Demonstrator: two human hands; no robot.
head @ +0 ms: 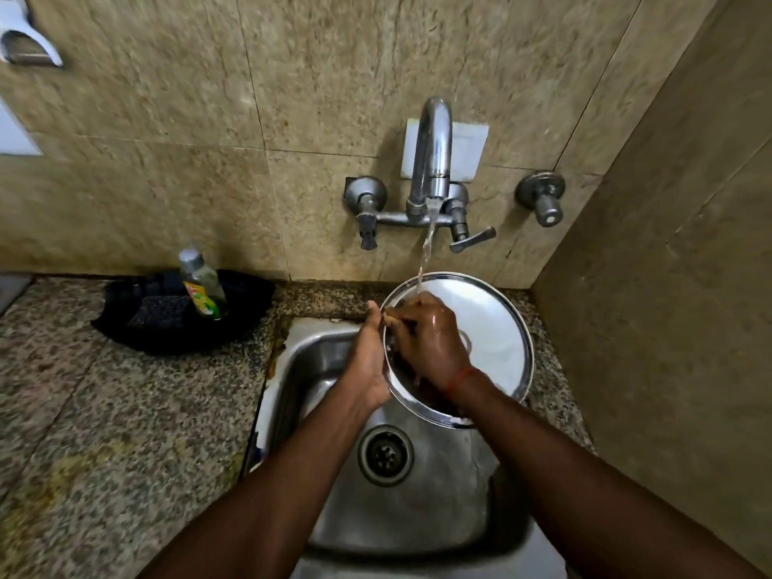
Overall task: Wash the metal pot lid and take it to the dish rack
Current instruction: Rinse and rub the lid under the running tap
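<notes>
A round shiny metal pot lid (497,336) is held tilted over the back of the steel sink (309,361), under running water from the wall tap (432,160). My left hand (369,361) grips the lid's left rim. My right hand (430,340) lies flat on the lid's face, fingers pressed near the top left edge where the stream lands. Something small and yellowish shows between the fingertips of both hands; I cannot tell what it is. The lid's knob is partly hidden by my right hand.
A black tray (138,323) on the granite counter (104,411) at the left holds a dish-soap bottle (200,282) and a dark scrub pad (161,311). The sink drain (384,455) lies below the lid. A tiled wall stands close on the right.
</notes>
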